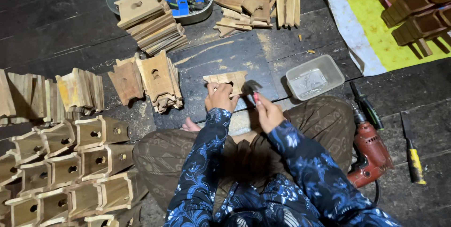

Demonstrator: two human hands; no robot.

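Finished small wooden boxes (70, 170) fill the floor's left edge, with cut panels (155, 79) stacked beyond them, so much seems still unassembled. At centre the left hand (220, 97) grips one notched panel (228, 81) on a dark board (225, 58); the right hand (268, 112) pinches something small beside it.

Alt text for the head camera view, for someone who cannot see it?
A seated person's left hand holds a small wooden piece on a dark floor board, right hand beside it. Stacked wooden pieces, assembled wooden boxes, a nail tray and red drill surround them.
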